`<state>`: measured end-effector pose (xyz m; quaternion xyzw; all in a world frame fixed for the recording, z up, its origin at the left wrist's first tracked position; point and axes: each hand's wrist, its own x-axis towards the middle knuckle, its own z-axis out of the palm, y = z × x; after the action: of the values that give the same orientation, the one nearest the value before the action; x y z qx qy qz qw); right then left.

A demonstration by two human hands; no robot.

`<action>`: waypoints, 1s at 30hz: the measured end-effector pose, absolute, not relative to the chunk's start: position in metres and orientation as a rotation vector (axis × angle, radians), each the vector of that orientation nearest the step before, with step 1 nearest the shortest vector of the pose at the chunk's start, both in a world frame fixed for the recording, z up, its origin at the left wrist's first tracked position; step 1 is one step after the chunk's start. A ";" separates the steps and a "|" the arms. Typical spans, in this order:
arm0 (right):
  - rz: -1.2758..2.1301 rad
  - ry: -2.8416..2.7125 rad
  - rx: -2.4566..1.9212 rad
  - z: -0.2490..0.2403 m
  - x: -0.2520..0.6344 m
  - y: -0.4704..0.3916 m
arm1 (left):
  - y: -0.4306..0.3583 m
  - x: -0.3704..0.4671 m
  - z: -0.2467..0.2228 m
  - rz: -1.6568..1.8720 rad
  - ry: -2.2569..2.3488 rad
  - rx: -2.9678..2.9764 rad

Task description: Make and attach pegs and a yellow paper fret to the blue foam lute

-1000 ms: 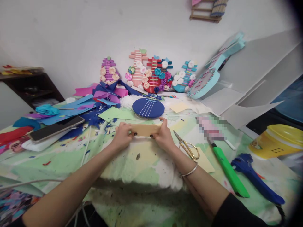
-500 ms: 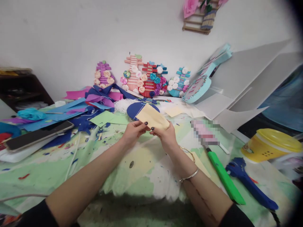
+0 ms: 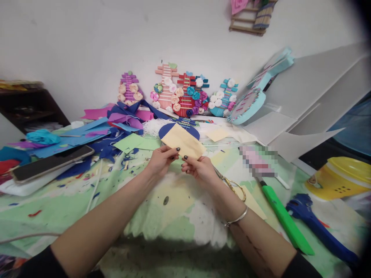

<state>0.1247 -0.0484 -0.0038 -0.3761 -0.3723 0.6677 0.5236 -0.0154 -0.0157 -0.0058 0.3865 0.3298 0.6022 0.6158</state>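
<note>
Our left hand (image 3: 162, 159) and right hand (image 3: 199, 169) pinch a flat pale-yellow paper rectangle (image 3: 184, 141), seemingly unshaped; the half-hidden dark-blue round-bodied craft lute (image 3: 165, 130) looks flowerless.

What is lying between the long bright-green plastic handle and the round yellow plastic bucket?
In the head view, a dark blue, gun-shaped plastic tool lies between the green handle and the yellow bucket.

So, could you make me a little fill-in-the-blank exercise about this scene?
From this view, the sheet in the left hand and right hand partly hides a ____ disc.
The scissors lie nearer the ____ hand.
The lidded bucket is mainly ____.
The phone is on the picture's ____ side.

Missing words: blue; right; yellow; left.
</note>
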 end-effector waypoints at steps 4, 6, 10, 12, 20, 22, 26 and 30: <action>1.645 -0.924 -0.823 0.003 0.126 -0.052 | -0.016 -0.018 -0.003 1.385 0.759 0.868; 1.629 -0.959 -0.829 0.004 0.125 -0.053 | -0.016 -0.018 -0.003 1.389 0.760 0.852; 1.461 -1.016 -0.902 -0.001 0.123 -0.053 | -0.017 -0.015 -0.006 1.400 0.759 0.842; 1.435 -0.985 -0.903 -0.004 0.121 -0.052 | -0.018 -0.014 -0.007 1.407 0.753 0.847; 1.462 -0.865 -0.897 -0.002 0.121 -0.055 | -0.022 -0.011 -0.008 1.289 0.756 0.886; 1.444 -0.827 -0.922 -0.001 0.122 -0.055 | -0.022 -0.012 -0.006 1.289 0.729 0.895; 1.464 -0.760 -0.939 -0.001 0.125 -0.055 | -0.020 -0.017 -0.003 1.310 0.726 0.906; 1.514 -0.743 -0.911 -0.001 0.124 -0.055 | -0.018 -0.020 -0.003 1.319 0.734 0.868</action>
<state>0.1241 -0.0547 -0.0012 -0.3889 -0.3170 0.6464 0.5748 -0.0196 -0.0176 -0.0028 0.3814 0.3223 0.5792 0.6444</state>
